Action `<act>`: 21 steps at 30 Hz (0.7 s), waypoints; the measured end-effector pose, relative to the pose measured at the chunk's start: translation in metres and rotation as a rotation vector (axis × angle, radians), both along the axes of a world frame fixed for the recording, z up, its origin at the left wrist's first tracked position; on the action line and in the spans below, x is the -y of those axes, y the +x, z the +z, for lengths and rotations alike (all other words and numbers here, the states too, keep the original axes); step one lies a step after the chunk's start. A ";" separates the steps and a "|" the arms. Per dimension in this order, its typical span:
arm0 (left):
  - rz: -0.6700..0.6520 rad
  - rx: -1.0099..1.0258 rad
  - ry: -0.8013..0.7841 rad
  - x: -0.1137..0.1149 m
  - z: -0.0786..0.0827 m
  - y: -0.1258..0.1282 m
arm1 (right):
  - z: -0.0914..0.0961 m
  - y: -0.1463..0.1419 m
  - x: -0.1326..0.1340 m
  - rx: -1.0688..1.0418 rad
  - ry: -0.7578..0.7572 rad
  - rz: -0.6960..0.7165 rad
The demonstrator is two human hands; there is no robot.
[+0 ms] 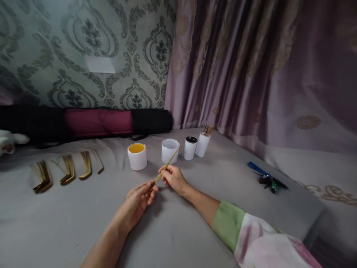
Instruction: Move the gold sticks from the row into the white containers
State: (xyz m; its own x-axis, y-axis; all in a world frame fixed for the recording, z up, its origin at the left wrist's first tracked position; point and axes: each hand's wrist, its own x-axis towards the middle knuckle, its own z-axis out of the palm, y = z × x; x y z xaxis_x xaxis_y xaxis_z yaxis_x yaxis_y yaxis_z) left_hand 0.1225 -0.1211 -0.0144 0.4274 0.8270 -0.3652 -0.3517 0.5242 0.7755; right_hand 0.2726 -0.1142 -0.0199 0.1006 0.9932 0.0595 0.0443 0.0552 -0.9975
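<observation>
A thin yellowish stick (169, 159) slants up and away between my hands, its tip in front of a white cup (170, 155). My left hand (139, 203) pinches the stick's darker lower end. Higher up, my right hand (173, 178) has its fingers closed around the middle of the stick. Just beyond my hands, left of the white cup, stands a white tub with yellow contents (137, 160). To the right are a white container with dark contents (190, 150) and a taller white holder (203, 145) with several thin brown sticks in it.
Bundles of bent golden-brown sticks (67, 171) lie at the left, with one single bent stick (99, 163) beside them. A blue strap with keys (267, 178) rests at the right. A black and maroon roll (97, 122) lies along the wall, and a curtain (223, 67) hangs behind.
</observation>
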 end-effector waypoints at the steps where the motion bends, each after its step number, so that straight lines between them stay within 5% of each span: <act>1: -0.003 0.003 -0.001 0.000 0.001 0.000 | 0.001 0.000 0.000 -0.003 -0.005 -0.002; 21: -0.014 0.001 -0.024 0.001 0.001 0.000 | 0.029 0.037 -0.010 -0.071 0.106 -0.242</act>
State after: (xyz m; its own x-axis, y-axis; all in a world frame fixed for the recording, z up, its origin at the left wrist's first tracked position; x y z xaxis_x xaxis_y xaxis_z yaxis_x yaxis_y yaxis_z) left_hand 0.1220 -0.1222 -0.0138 0.4391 0.8119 -0.3847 -0.3452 0.5478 0.7621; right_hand 0.3100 -0.1045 0.0092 0.3417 0.9284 0.1458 -0.0015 0.1557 -0.9878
